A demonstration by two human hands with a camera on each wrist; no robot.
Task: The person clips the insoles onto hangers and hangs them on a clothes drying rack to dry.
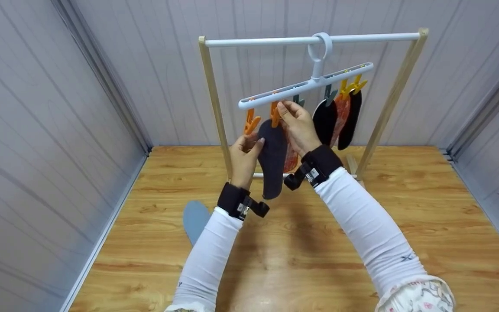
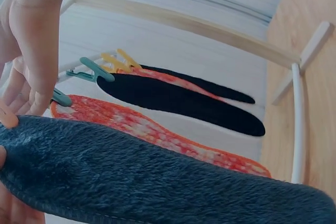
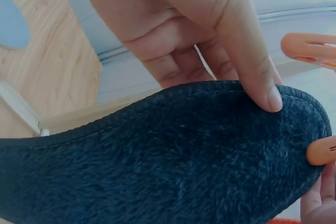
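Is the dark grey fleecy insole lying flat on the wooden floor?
No, the dark grey fleecy insole hangs upright under the white clip hanger, held by the left hand and right hand.

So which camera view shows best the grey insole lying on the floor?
The head view shows the grey insole best: it lies on the wooden floor beside the person's left sleeve, which hides part of it. The right wrist view catches only its edge, top left. The left wrist view does not show it.
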